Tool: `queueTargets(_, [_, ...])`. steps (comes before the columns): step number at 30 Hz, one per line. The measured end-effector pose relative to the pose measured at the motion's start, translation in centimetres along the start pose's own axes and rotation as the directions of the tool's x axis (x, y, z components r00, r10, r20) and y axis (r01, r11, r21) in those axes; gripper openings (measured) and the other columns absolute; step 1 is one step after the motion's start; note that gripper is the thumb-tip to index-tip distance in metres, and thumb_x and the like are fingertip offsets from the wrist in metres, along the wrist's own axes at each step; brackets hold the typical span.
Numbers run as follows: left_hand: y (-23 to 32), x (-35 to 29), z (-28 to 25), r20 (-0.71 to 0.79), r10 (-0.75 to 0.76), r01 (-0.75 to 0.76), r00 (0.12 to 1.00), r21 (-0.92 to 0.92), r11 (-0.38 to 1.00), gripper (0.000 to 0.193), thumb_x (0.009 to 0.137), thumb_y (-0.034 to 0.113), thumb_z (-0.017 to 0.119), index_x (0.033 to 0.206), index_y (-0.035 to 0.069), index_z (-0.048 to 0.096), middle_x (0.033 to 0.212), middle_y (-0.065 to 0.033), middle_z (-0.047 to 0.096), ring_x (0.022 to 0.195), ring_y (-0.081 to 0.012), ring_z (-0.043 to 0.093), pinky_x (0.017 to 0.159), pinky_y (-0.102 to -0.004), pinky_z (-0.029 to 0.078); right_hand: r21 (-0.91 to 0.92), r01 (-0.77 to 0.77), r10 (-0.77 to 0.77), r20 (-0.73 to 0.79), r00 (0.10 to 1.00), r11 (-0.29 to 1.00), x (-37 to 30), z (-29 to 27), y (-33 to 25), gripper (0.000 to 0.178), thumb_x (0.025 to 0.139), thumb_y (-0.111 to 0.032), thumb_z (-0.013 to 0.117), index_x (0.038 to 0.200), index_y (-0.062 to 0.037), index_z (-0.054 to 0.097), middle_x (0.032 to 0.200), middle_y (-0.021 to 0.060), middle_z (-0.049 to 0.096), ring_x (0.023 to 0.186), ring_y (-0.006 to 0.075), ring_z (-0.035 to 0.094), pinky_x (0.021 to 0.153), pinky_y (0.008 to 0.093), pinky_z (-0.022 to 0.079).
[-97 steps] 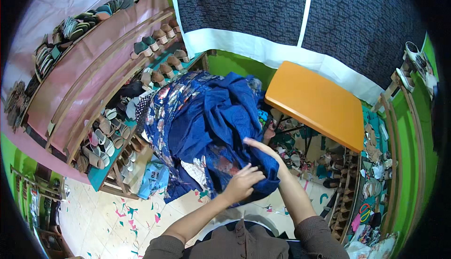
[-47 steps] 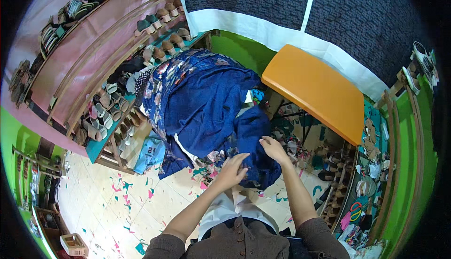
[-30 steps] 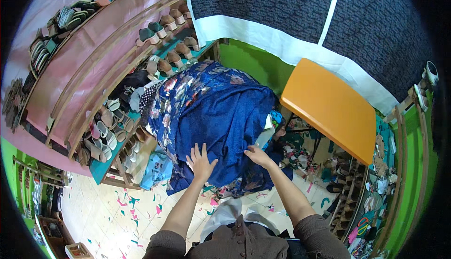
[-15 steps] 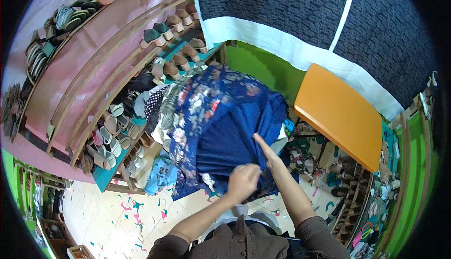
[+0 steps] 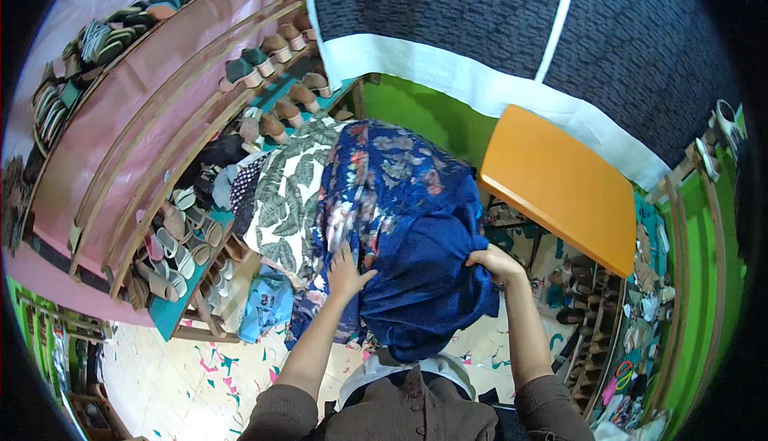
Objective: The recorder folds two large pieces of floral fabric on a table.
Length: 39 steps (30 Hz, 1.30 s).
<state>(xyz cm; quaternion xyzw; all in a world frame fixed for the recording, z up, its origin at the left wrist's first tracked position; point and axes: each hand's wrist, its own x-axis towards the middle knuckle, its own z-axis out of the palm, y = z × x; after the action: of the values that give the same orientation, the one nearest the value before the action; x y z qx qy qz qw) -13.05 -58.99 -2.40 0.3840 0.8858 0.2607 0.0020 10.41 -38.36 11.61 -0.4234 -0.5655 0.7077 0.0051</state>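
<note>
Two hands [image 5: 346,275] on blue cloth [image 5: 428,277], left outspread, right [image 5: 498,264] curled.

Blue floral fabric [image 5: 404,189], white leaf-print cloth [image 5: 288,209]

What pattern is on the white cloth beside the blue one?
White cloth: large dark leaves, best in head view.

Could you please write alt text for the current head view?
The person's left hand is spread over blue floral cloth; the right hand grips its right side. A shoe rack stands left, an orange tabletop right.
</note>
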Motion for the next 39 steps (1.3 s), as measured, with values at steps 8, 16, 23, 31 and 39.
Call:
queueTargets(8, [-11.0,3.5,0.0,-0.306,-0.404,0.187,0.862,-0.548,0.815,0.016,0.084,0.015,0.047,0.09,0.001,0.05,0.075,-0.0139,0.06,0.063,-0.0324,0.058,0.06,-0.0417,0.044,-0.717,0.034,-0.099,-0.05,0.994,0.697,-2.5,-4.7,2.3,0.036,0.084,-0.038,0.053,0.095,-0.004,0.058,0.066,0.0053,0.052,0.057,0.017,0.048,0.061,0.0306,0.044])
queueTargets(16, [1.1,4.6,-0.4,0.129,-0.303,0.32,0.944,-0.142,0.937,0.107,0.062,0.04,0.074,0.139,0.006,0.01,0.141,-0.027,0.014,0.127,-0.0418,0.024,0.101,-0.0447,0.027,-0.283,-0.088,0.028,-0.208,0.978,0.955,-2.5,-8.0,8.0,0.031,0.085,-0.029,0.055,0.105,-0.0052,0.058,0.083,-0.0007,0.056,0.072,0.0127,0.046,0.065,0.0279,0.038])
queueTargets(23, [1.6,0.2,3.5,0.232,-0.215,0.203,0.949,0.075,0.976,0.063,0.07,0.036,0.066,0.126,0.017,0.043,0.131,-0.022,0.037,0.125,-0.0356,0.032,0.098,-0.0542,0.025,-0.205,-0.049,0.018,-0.148,0.989,0.977,-1.8,-8.1,11.3,0.038,0.086,-0.028,0.055,0.115,-0.0042,0.055,0.11,0.0093,0.058,0.099,0.0191,0.052,0.087,0.0312,0.04])
queueTargets(31, [5.7,-1.2,-1.1,0.235,-0.159,0.203,0.959,-0.179,0.963,0.03,0.081,0.026,0.051,0.099,0.004,0.06,0.091,-0.0234,0.061,0.087,-0.0379,0.058,0.075,-0.044,0.044,-0.74,0.198,-0.68,-0.432,0.593,0.643,-1.7,0.1,9.5,0.069,0.08,-0.03,0.059,0.129,0.0081,0.029,0.128,0.0288,0.031,0.118,0.0412,0.033,0.1,0.0425,0.027])
queueTargets(39, [23.9,-12.1,-12.1,0.119,0.722,-0.293,0.681,-0.86,0.418,0.018,0.087,0.018,0.048,0.087,0.001,0.048,0.076,-0.017,0.046,0.07,-0.034,0.05,0.064,-0.038,0.041,-0.014,0.358,-0.358,-0.087,0.93,0.933,-3.3,2.1,13.7,0.056,0.084,-0.042,0.052,0.117,0.0025,0.048,0.116,0.0168,0.05,0.107,0.0272,0.048,0.096,0.039,0.033])
